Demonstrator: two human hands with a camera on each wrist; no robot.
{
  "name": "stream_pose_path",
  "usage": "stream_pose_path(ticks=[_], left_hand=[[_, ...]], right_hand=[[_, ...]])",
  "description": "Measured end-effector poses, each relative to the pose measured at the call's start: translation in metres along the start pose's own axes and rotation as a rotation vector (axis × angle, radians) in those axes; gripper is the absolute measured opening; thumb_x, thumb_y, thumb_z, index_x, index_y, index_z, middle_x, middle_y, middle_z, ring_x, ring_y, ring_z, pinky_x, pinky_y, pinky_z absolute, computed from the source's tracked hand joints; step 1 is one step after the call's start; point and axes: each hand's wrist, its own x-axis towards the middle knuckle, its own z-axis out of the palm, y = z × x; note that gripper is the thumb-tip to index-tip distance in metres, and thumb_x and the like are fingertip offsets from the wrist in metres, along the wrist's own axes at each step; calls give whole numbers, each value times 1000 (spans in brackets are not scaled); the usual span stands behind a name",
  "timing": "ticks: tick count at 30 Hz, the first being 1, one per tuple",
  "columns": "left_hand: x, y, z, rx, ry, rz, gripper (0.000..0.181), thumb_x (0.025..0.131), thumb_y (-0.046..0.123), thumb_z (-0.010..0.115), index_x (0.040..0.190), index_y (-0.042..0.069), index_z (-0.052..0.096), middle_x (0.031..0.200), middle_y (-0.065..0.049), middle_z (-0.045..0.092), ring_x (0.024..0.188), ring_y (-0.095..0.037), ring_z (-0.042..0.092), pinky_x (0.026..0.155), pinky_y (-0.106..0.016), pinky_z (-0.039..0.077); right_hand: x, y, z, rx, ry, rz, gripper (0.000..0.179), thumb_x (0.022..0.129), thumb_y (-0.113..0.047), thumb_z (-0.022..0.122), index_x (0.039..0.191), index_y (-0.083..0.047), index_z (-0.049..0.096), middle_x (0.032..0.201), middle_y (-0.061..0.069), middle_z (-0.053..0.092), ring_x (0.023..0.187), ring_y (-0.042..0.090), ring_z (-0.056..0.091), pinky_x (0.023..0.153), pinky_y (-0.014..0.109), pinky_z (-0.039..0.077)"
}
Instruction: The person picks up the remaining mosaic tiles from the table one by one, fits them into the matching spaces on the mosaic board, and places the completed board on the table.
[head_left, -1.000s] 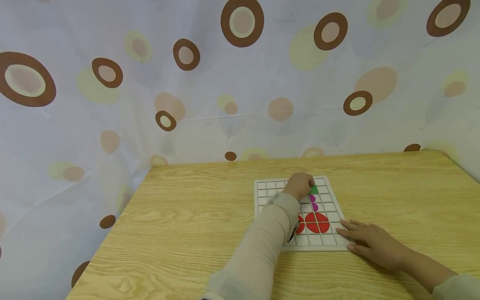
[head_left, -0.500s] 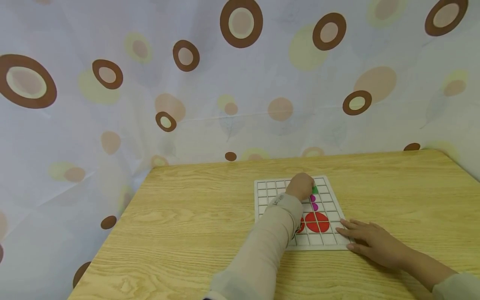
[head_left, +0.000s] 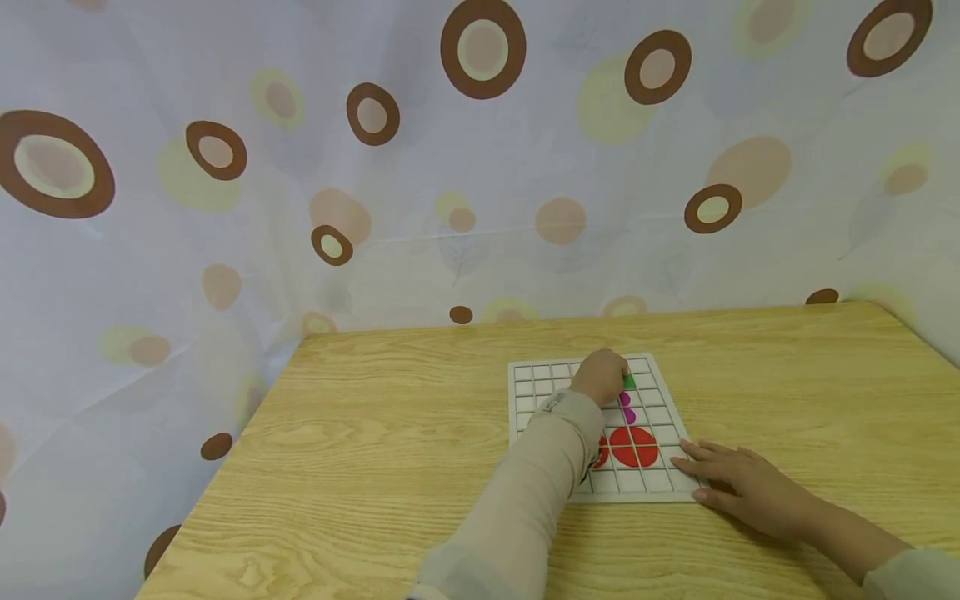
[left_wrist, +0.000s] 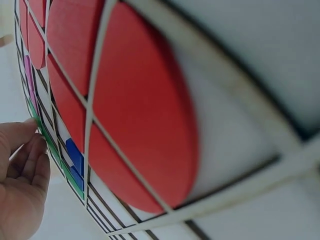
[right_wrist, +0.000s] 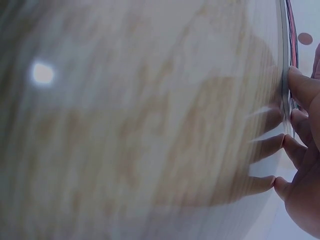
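Observation:
A white board [head_left: 525, 408] ruled into square cells lies on the table. My left hand [head_left: 600, 377] is over its far part. In the left wrist view, the thumb and curled fingers [left_wrist: 41, 162] pinch at the edge of a green piece [left_wrist: 75, 181], which lies at board level; the head view shows a corner of the green piece [head_left: 629, 382] beside the fingertips. My right hand [head_left: 757, 492] rests with extended fingers on the board's near right edge. In the right wrist view, the right fingertips [right_wrist: 295, 150] touch the table beside the rim.
Red rounded pieces [head_left: 634, 447] form a circle in the near cells, with more red partly under the left sleeve. Purple pieces [head_left: 628, 414] sit farther up. Blue pieces [left_wrist: 76, 156] show in the left wrist view. The wooden table [head_left: 390, 425] meets a patterned cloth [head_left: 420, 183] behind.
My left hand shifts very slightly to the right and nearer, staying at the green piece. My right hand stays in place on the board's edge.

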Motion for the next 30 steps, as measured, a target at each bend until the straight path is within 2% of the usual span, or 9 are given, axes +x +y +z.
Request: stream_pose_path(ticks=[1, 2, 6, 11, 14, 22, 30], left_hand=[[-3, 0, -2, -20, 7, 3, 18, 84, 9, 51, 75, 19, 64, 72, 8, 55, 74, -4, 48, 67, -16, 37], [-12, 4, -12, -27, -12, -13, 17, 84, 9, 52, 77, 17, 64, 73, 8, 56, 74, -4, 48, 67, -15, 37], [-25, 5, -21, -78, 35, -10, 14, 84, 9, 53, 83, 15, 65, 80, 6, 58, 78, -5, 50, 70, -14, 37], [-32, 1, -25, -115, 46, 7, 24, 85, 12, 52, 107, 14, 61, 103, 4, 58, 96, -7, 50, 80, -15, 37], [-34, -2, -28, -149, 43, 5, 27, 86, 15, 53, 112, 13, 58, 109, 4, 56, 100, -8, 50, 81, -16, 37], [-55, -11, -46, -300, 31, 19, 29, 87, 18, 52, 115, 8, 55, 111, 0, 55, 100, -11, 50, 78, -17, 39], [-81, -21, -61, -505, 27, -29, 29, 87, 22, 52, 112, 7, 56, 107, -2, 55, 97, -12, 50, 76, -21, 41]], right_hand=[[0, 0, 0, 0, 1, -4, 44, 82, -31, 55, 121, -11, 52, 125, 17, 43, 112, 43, 35, 82, 57, 24], [0, 0, 0, 3, -2, -4, 44, 83, -31, 55, 121, -11, 51, 125, 17, 43, 112, 43, 35, 82, 57, 24], [1, 0, 0, 11, -19, 1, 44, 83, -32, 54, 121, -11, 51, 126, 18, 41, 112, 44, 33, 83, 58, 23], [1, -1, -1, 19, -40, 17, 46, 83, -34, 53, 122, -9, 50, 127, 18, 40, 113, 44, 32, 83, 60, 22], [2, -1, -2, 12, -40, 13, 46, 83, -33, 54, 121, -8, 51, 126, 19, 41, 113, 44, 33, 82, 60, 23], [2, -4, -7, -28, -38, 16, 43, 83, -33, 54, 117, -7, 54, 125, 17, 43, 112, 42, 36, 83, 57, 28], [4, -8, -6, -92, -38, 12, 43, 84, -34, 53, 118, -8, 54, 124, 14, 45, 112, 38, 39, 85, 52, 32]])
